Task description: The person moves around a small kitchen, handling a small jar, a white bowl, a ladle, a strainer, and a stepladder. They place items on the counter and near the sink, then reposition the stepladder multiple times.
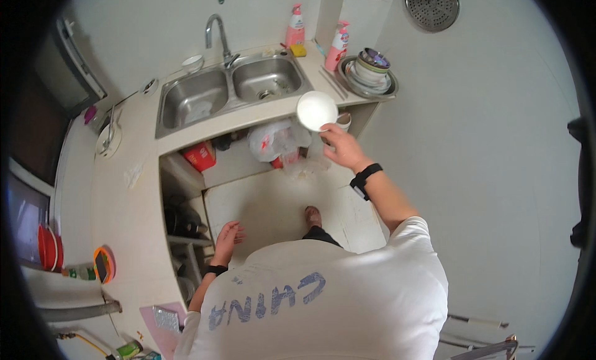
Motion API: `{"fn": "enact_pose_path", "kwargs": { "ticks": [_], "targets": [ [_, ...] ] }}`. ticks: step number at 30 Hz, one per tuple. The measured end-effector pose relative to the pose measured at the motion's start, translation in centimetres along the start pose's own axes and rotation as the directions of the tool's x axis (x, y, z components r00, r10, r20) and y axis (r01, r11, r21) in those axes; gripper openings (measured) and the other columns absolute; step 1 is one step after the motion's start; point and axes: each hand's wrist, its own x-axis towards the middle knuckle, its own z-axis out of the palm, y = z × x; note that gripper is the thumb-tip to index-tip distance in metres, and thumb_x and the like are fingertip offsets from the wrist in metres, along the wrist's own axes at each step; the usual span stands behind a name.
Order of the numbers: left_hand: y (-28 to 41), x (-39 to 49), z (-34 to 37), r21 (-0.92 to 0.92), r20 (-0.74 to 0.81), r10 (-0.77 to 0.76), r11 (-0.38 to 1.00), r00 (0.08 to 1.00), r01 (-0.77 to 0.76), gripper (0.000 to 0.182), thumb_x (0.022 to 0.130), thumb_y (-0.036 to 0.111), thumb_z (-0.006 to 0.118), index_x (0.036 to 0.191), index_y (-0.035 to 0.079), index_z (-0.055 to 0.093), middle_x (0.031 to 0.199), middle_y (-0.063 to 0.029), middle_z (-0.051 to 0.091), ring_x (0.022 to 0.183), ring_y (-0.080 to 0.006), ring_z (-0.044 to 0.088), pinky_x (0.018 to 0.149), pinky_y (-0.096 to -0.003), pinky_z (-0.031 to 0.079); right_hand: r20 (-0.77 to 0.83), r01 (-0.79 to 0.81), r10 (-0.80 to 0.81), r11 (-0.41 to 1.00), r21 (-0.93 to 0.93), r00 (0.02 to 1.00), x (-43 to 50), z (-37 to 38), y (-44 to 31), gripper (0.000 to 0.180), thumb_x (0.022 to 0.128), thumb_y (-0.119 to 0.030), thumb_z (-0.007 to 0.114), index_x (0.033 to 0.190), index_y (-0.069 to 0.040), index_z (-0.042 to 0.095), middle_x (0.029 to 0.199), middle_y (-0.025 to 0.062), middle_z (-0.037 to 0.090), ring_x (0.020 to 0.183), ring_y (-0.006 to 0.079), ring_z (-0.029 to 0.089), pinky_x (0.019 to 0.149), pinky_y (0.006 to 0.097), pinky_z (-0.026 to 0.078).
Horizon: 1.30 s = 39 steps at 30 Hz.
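My right hand (342, 145) grips a white bowl (317, 110) by its near rim, in front of the counter's edge and to the right of the double sink. The inside of the bowl faces up at me. Low on the left, my left hand (230, 240) hangs beside the counter with its fingers apart and nothing in it. The stainless steel double sink (230, 92) lies beyond, with a curved faucet (219, 38) behind it. To the right of the sink, a metal basin (393, 86) holds a stack of bowls (371, 71).
Pink pump bottles (295, 31) and a yellow sponge (298, 50) stand behind the sink. Chopsticks (333, 83) lie before the basin. A small white bowl (193, 64) rests on the sink's back edge. Plastic bags (274, 138) hang under the counter. Another bowl with a utensil (108, 141) sits left.
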Motion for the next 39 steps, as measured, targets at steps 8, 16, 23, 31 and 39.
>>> {"fn": "enact_pose_path", "kwargs": {
  "ticks": [8,16,23,31,39],
  "targets": [
    [7.1,15.1,10.8,0.173,0.049,0.004,0.985,0.999,-0.012,0.034,0.099,0.028,0.052,0.128,0.010,0.053,0.112,-0.0047,0.063,0.093,-0.0153,0.063,0.081,-0.0302,0.047,-0.222,-0.215,0.157,0.941,-0.263,0.962,9.3,-13.4,23.2,0.037,0.077,-0.016,0.063,0.112,-0.003,0.063,0.126,0.0102,0.055,0.102,0.0338,0.061,0.087,0.0423,0.051],
    [12.1,20.9,16.3,0.180,0.034,0.035,0.983,0.999,-0.041,0.033,0.097,0.026,0.055,0.127,0.011,0.053,0.108,-0.0044,0.064,0.094,-0.0156,0.064,0.081,-0.0297,0.047,-0.161,-0.368,0.338,0.901,-0.230,0.927,16.0,-15.5,35.8,0.037,0.076,-0.019,0.062,0.110,-0.003,0.065,0.124,0.0086,0.056,0.101,0.0322,0.062,0.088,0.0415,0.051],
    [12.7,21.8,16.2,0.244,0.000,-0.021,0.969,1.000,0.020,0.032,0.097,0.024,0.054,0.126,0.010,0.052,0.108,-0.0038,0.064,0.093,-0.0150,0.063,0.082,-0.0291,0.047,-0.103,-0.272,0.255,0.932,-0.241,0.962,15.8,-14.5,36.7,0.035,0.076,-0.017,0.060,0.109,-0.004,0.066,0.121,0.0080,0.058,0.099,0.0330,0.062,0.088,0.0427,0.051],
    [12.0,20.9,15.8,0.248,0.017,0.028,0.968,0.999,-0.032,0.033,0.099,0.028,0.052,0.127,0.010,0.051,0.110,-0.0047,0.063,0.095,-0.0155,0.063,0.083,-0.0296,0.046,-0.116,-0.303,0.281,0.917,-0.261,0.953,15.9,-14.3,37.5,0.022,0.075,-0.015,0.060,0.095,-0.006,0.064,0.125,0.0047,0.057,0.098,0.0329,0.063,0.083,0.0438,0.052],
    [11.0,17.8,12.0,0.255,-0.066,0.120,0.962,0.991,-0.099,0.032,0.096,0.020,0.056,0.125,0.008,0.053,0.105,-0.0024,0.063,0.091,-0.0137,0.063,0.077,-0.0264,0.046,-0.227,-0.355,0.281,0.829,-0.432,0.932,15.4,-13.2,33.3,0.033,0.075,-0.016,0.060,0.106,-0.007,0.062,0.147,0.0139,0.041,0.106,0.0362,0.062,0.086,0.0481,0.052]
  ]
}}
